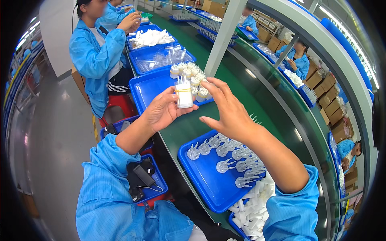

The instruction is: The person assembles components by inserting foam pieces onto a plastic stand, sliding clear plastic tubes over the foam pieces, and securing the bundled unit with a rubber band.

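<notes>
My left hand point(164, 109) is closed around a small clear container with a white insert point(184, 95). A thin yellow band circles it, and several thin prongs rise from its top. To the right hovers my right hand point(229, 108), fingers apart and holding nothing, not touching the container. Behind the held piece, similar filled containers point(196, 80) stand grouped in a blue tray point(141, 90). Below my right hand, another blue tray point(201, 190) carries several clear round pieces with long prongs point(223, 165).
White tubular pieces point(253, 209) fill a tray at the lower right. Power adapters point(143, 175) lie in a low blue bin at my left. Farther along the green conveyor point(265, 96) are trays of clear parts point(161, 60) and white parts point(150, 38). A grey post point(226, 38) rises beyond my hands. Co-workers point(98, 56) sit nearby.
</notes>
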{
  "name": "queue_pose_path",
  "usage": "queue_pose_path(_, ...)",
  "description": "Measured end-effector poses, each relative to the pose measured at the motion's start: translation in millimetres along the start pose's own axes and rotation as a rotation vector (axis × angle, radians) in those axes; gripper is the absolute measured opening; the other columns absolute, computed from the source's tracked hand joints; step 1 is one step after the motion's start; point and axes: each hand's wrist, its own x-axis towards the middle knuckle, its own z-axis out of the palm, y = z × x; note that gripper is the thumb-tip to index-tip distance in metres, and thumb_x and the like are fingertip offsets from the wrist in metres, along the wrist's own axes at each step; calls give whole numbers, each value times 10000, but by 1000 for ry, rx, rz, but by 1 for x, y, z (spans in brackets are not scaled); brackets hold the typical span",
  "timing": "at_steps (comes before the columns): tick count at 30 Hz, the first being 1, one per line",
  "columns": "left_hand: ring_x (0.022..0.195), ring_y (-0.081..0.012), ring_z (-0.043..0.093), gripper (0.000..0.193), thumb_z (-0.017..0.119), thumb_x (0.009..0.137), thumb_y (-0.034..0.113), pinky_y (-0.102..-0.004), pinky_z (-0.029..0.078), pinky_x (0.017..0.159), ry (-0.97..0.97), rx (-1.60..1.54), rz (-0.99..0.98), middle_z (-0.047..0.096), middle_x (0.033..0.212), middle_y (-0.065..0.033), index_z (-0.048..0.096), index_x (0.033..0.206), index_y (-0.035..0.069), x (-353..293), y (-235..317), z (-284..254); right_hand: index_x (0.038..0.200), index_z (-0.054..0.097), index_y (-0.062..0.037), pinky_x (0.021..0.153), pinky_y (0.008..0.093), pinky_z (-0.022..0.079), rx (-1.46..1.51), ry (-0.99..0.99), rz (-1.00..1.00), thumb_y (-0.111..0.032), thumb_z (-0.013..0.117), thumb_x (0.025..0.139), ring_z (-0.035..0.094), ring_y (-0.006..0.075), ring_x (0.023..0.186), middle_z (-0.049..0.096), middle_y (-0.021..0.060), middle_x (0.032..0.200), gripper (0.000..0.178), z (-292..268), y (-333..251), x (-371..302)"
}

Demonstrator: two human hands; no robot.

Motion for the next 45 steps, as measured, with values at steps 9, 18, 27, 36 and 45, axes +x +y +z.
queue_pose_path(9, 1055, -408, 538, 445, 474, 874, 154, -438, 442, 936, -226, -294, -105, 539, 1127, -209, 365, 1269, -20, -5, -10, 26, 1258, 386, -68, 848, 415, 457, 144, 74, 40, -141, 739, 648, 524, 351, 1050, 449, 160, 1226, 708, 9, -11, -2)
queue_pose_path(18, 1023, -293, 566, 439, 519, 913, 270, -391, 477, 881, -112, -72, -67, 545, 1119, -131, 403, 1241, 2, -6, -33, 36, 1191, 491, -54, 785, 379, 441, -2, 187, 7, -152, 720, 616, 543, 292, 945, 493, 133, 1112, 627, 3, -18, -13)
queue_pose_path(27, 1053, -243, 556, 419, 518, 912, 260, -377, 460, 909, -172, -136, -90, 556, 1122, -146, 426, 1225, -4, -3, -34, 41, 1177, 483, -36, 833, 375, 438, 88, 300, 12, -114, 724, 607, 524, 301, 991, 485, 132, 1116, 624, 1, -15, -22)
queue_pose_path(36, 1091, -253, 534, 440, 497, 921, 243, -392, 442, 932, -259, -156, -116, 531, 1160, -168, 393, 1261, -16, -4, -33, 43, 1158, 487, -48, 830, 375, 438, 55, 297, 14, -89, 735, 591, 528, 305, 972, 481, 131, 1113, 620, -2, -21, -27)
queue_pose_path(45, 1096, -285, 534, 533, 609, 857, 193, -410, 431, 953, -225, -55, -99, 508, 1186, -142, 361, 1282, -14, -6, -36, 43, 1134, 488, -60, 808, 374, 421, 28, 280, 25, -89, 740, 579, 524, 296, 980, 479, 127, 1112, 610, 3, -17, -31)
